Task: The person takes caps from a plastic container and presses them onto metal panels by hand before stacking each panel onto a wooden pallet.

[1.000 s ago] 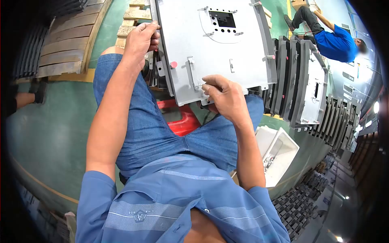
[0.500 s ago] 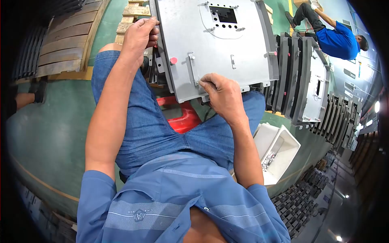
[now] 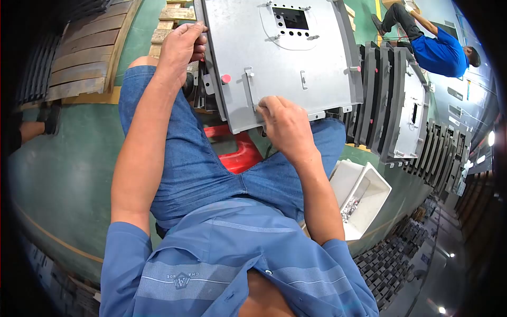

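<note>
A grey sheet-metal panel [image 3: 274, 68] lies tilted in front of me, above my knees. It has a rectangular cutout, several studs and a pink cap [image 3: 226, 78] near its left side. My left hand [image 3: 184, 45] is closed on the panel's left edge, thumb on top. With fingertips pinched together, my right hand [image 3: 288, 124] is at the panel's near part, at the lower end of a narrow raised strip [image 3: 249, 87]. The fingers cover the stud there, and whatever they pinch is hidden.
A white bin [image 3: 369, 203] with small metal parts stands by my right leg. Rows of similar panels [image 3: 391, 105] are at the right, where a person in blue [image 3: 438, 53] works. A red stool [image 3: 240, 154] shows between my legs; wooden pallets [image 3: 87, 58] lie at the left.
My right hand has shifted slightly left and its fingers now cover the stud at the strip's lower end. My left hand and the panel stay in place.
</note>
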`<state>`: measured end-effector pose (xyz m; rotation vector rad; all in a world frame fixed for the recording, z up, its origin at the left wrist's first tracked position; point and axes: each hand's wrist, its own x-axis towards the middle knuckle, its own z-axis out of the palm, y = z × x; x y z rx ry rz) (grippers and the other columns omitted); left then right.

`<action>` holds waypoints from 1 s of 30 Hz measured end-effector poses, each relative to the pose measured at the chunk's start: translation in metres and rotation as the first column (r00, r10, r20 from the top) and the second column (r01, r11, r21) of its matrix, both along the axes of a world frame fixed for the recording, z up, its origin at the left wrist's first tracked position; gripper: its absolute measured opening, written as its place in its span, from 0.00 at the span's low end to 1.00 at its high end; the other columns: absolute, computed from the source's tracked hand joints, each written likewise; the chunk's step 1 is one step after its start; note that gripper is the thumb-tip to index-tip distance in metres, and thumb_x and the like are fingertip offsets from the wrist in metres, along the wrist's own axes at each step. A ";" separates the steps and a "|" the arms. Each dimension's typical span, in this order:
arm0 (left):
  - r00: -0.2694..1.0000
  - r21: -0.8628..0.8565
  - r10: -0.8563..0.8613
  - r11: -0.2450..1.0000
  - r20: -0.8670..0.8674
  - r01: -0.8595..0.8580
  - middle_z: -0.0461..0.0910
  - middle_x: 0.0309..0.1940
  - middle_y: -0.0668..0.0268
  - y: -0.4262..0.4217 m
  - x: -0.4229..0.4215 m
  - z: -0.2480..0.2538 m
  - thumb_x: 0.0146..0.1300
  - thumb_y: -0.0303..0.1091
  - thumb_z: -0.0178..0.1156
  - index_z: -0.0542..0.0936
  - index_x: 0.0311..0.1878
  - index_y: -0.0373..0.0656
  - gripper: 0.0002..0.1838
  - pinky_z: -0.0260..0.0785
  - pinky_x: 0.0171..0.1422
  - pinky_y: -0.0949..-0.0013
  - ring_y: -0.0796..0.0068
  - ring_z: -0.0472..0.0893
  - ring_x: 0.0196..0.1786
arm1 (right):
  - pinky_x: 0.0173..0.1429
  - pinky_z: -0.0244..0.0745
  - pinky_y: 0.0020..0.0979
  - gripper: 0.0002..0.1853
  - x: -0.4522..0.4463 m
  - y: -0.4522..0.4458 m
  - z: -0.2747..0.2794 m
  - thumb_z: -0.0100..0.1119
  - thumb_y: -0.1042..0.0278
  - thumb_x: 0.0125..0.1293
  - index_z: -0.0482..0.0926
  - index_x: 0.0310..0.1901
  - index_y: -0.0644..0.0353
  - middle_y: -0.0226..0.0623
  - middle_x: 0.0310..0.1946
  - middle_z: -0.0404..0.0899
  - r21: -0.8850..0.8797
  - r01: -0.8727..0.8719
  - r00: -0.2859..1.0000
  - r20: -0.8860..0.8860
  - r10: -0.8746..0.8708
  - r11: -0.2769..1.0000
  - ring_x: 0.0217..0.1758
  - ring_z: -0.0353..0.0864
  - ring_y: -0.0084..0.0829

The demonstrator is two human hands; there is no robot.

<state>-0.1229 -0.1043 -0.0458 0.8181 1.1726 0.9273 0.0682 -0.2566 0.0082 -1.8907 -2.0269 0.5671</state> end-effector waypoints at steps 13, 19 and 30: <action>1.000 -0.017 0.000 1.000 -0.018 0.000 0.74 0.25 0.76 0.000 -0.001 0.001 0.65 0.45 0.56 0.78 0.38 0.44 0.13 0.68 0.31 0.80 0.87 0.71 0.26 | 0.34 0.73 0.35 0.08 -0.008 -0.007 -0.013 0.54 0.68 0.62 0.67 0.29 0.59 0.39 0.25 0.69 0.129 -0.147 0.957 0.269 0.108 0.981 0.31 0.74 0.38; 1.000 -0.021 -0.020 1.000 -0.019 0.020 0.74 0.25 0.75 0.003 -0.001 -0.001 0.66 0.45 0.55 0.78 0.39 0.43 0.14 0.68 0.31 0.79 0.87 0.71 0.26 | 0.31 0.71 0.33 0.12 -0.016 -0.006 -0.018 0.58 0.67 0.61 0.66 0.26 0.58 0.37 0.23 0.67 0.217 -0.150 0.918 0.393 0.055 0.965 0.28 0.71 0.36; 1.000 -0.020 -0.003 1.000 -0.020 0.003 0.74 0.25 0.76 0.001 0.000 0.000 0.67 0.44 0.55 0.78 0.40 0.43 0.14 0.67 0.30 0.81 0.87 0.71 0.25 | 0.31 0.70 0.35 0.11 -0.021 -0.008 -0.019 0.58 0.67 0.62 0.68 0.27 0.59 0.39 0.23 0.69 0.265 -0.015 0.933 0.350 -0.082 0.964 0.27 0.71 0.38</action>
